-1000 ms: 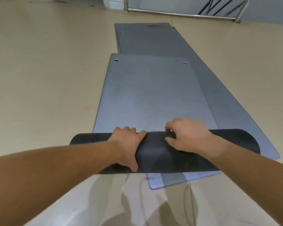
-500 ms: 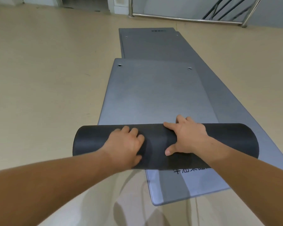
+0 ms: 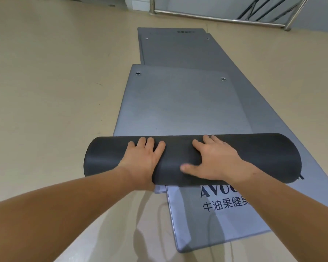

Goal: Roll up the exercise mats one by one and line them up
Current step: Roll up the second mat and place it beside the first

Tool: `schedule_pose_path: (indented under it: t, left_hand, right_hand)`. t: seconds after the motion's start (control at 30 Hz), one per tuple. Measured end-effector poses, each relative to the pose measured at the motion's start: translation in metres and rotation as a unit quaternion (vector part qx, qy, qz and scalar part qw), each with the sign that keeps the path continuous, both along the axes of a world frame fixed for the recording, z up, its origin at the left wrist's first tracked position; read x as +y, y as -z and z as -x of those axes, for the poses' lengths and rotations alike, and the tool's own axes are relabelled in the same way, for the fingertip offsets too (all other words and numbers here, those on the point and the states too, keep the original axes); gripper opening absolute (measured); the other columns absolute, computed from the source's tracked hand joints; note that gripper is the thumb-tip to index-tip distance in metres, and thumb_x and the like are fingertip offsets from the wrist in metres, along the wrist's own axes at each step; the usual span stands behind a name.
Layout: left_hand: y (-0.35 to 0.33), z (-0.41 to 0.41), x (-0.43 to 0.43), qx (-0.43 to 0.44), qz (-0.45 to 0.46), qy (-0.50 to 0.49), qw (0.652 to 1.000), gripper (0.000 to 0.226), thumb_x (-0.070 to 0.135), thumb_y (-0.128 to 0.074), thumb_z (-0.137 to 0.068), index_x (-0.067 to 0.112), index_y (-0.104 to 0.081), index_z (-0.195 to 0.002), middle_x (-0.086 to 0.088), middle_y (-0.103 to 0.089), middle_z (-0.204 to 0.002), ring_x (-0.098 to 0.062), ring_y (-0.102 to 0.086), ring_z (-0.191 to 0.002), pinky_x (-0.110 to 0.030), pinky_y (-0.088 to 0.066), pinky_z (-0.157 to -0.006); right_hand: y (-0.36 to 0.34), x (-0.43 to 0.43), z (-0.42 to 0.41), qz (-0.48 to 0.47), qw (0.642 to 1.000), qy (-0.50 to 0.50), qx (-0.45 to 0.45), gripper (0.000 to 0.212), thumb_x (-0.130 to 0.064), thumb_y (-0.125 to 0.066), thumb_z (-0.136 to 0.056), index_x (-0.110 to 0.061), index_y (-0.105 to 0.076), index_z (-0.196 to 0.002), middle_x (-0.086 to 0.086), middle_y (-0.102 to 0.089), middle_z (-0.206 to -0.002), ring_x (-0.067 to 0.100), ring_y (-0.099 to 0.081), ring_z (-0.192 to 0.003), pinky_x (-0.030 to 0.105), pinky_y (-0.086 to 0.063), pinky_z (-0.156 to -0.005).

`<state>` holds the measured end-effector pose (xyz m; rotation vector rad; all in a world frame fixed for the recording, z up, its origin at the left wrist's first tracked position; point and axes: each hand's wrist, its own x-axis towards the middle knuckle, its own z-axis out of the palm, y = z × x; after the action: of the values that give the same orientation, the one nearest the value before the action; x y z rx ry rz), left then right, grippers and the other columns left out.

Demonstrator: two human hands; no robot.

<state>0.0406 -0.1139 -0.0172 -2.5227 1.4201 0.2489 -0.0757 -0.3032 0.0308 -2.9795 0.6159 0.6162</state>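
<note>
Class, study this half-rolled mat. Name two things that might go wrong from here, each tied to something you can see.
Both the left hand and the right hand press near the middle of the roll, leaving its ends free; these may loosen, making a cone.
The printed mat underneath lies askew to the flat part of the mat being rolled; it might drag along or steer the roll off line.

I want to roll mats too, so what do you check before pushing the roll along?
1. The left hand and right hand flat on the dark roll: ok.
2. Their fingers spread over its top: ok.
3. The flat part of the mat ahead smooth, nothing lying on it: ok.
4. The printed mat underneath lying flat: ok.
5. Roll wound tight inside: cannot tell, its ends face sideways.
</note>
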Motion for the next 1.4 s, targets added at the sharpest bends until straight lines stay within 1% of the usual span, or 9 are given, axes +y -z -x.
schedule_pose_path:
  t: [0.1,0.3,0.47,0.67,0.87,1.07,1.17,1.27,1.4]
  left_hand:
    - [-0.011,-0.007,-0.003,0.021,-0.012,-0.002,1.0,0.117,0.074,-0.071,-0.06,0.023,-0.019,-0.152,-0.007,-0.045,-0.134,-0.029,-0.047,-0.121,-0.046,-0.045,-0.096]
    - [-0.03,0.004,-0.001,0.033,-0.038,0.009,0.999,0.101,0.065,-0.076,-0.068,0.025,-0.029,-0.147,-0.003,-0.055,-0.126,-0.026,-0.056,-0.111,-0.041,-0.047,-0.087]
    - [-0.068,0.018,0.004,0.168,-0.087,0.007,0.982,0.074,0.059,-0.086,-0.056,0.037,-0.049,-0.116,0.011,-0.061,-0.096,-0.015,-0.062,-0.084,-0.034,-0.055,-0.075]
    - [-0.076,0.041,0.018,0.395,-0.207,-0.049,0.894,0.078,0.047,-0.101,-0.056,0.04,-0.064,-0.125,0.016,-0.069,-0.118,-0.017,-0.069,-0.108,-0.04,-0.059,-0.099]
    - [-0.077,0.033,0.027,0.283,-0.143,-0.041,0.948,0.115,0.06,-0.092,-0.068,0.035,-0.031,-0.161,0.007,-0.042,-0.161,-0.027,-0.045,-0.145,-0.049,-0.043,-0.116]
    - [-0.095,0.033,0.05,0.077,-0.053,-0.018,0.995,0.043,0.057,-0.063,-0.093,0.023,-0.059,-0.117,0.0,-0.062,-0.108,-0.022,-0.061,-0.094,-0.038,-0.055,-0.08]
    - [-0.083,0.064,0.056,0.094,-0.101,0.015,0.99,0.072,0.071,-0.065,-0.084,0.019,-0.053,-0.132,-0.008,-0.06,-0.118,-0.028,-0.06,-0.104,-0.038,-0.051,-0.084]
    - [-0.061,0.08,0.058,0.082,-0.144,-0.015,0.986,0.122,0.076,-0.073,-0.076,0.007,-0.018,-0.161,-0.02,-0.039,-0.151,-0.039,-0.045,-0.134,-0.045,-0.047,-0.106]
    - [-0.039,0.059,0.058,0.068,-0.093,-0.037,0.993,0.139,0.08,-0.078,-0.065,0.008,-0.007,-0.161,-0.016,-0.035,-0.151,-0.034,-0.041,-0.135,-0.044,-0.043,-0.112]
  right_hand:
    - [0.009,-0.001,0.007,0.022,0.999,-0.022,0.023,0.13,-0.087,-0.07,-0.061,-0.025,-0.017,-0.162,0.01,-0.025,-0.165,0.032,-0.019,-0.154,0.048,-0.021,-0.126]
    - [0.013,0.004,0.016,0.086,0.994,-0.068,-0.021,0.114,-0.079,-0.077,-0.052,-0.025,-0.036,-0.144,0.002,-0.051,-0.134,0.027,-0.05,-0.123,0.043,-0.041,-0.106]
    - [-0.032,-0.001,0.027,-0.059,0.993,-0.05,0.087,0.108,-0.076,-0.087,-0.037,-0.038,-0.046,-0.129,-0.012,-0.059,-0.112,0.018,-0.06,-0.1,0.038,-0.051,-0.089]
    - [-0.04,0.006,0.047,-0.221,0.936,0.032,0.273,0.104,-0.055,-0.103,-0.037,-0.049,-0.056,-0.129,-0.02,-0.058,-0.13,0.018,-0.064,-0.115,0.044,-0.056,-0.101]
    - [-0.039,0.01,0.041,-0.166,0.975,-0.013,0.146,0.091,-0.056,-0.094,-0.063,-0.047,-0.049,-0.141,-0.016,-0.046,-0.135,0.018,-0.052,-0.123,0.04,-0.046,-0.102]
    - [-0.025,0.006,0.014,-0.05,0.999,0.013,0.012,0.036,-0.064,-0.069,-0.089,-0.034,-0.062,-0.108,-0.008,-0.061,-0.112,0.019,-0.058,-0.101,0.034,-0.042,-0.077]
    - [-0.02,0.013,0.001,0.019,1.0,0.003,-0.017,0.033,-0.06,-0.064,-0.095,-0.028,-0.061,-0.101,-0.003,-0.059,-0.113,0.022,-0.057,-0.107,0.034,-0.039,-0.076]
    - [-0.016,0.028,-0.006,0.086,0.995,-0.031,-0.035,0.029,-0.05,-0.055,-0.103,-0.023,-0.062,-0.114,0.004,-0.06,-0.118,0.028,-0.058,-0.113,0.035,-0.037,-0.079]
    - [-0.02,0.048,-0.003,0.03,0.997,-0.069,-0.036,0.039,-0.055,-0.045,-0.105,-0.027,-0.059,-0.128,0.002,-0.06,-0.12,0.027,-0.057,-0.112,0.035,-0.038,-0.078]
